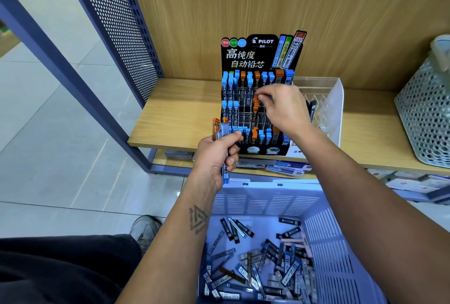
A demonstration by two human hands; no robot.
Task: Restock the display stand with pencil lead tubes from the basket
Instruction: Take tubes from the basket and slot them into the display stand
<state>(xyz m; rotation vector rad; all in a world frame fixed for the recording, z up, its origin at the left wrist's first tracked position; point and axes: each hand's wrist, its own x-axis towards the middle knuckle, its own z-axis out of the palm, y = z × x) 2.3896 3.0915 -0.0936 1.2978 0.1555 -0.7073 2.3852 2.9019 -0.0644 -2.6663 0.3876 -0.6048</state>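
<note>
Pencil lead tubes [257,258], judged light, rigid and slippery, were heaped in the basket [338,252]. A bundle [222,133] was clenched in the left hand [217,151]. An orange-capped tube [255,105] was pinched by the right hand [283,109] at the display stand [258,60], near the shelf's [175,109] front edge.

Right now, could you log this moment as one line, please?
right hand: slotting orange tube into stand | left hand: holding tubes

Wooden shelf [180,111] under display stand [258,99], clear organizer [326,99], mesh basket [426,113]
</note>
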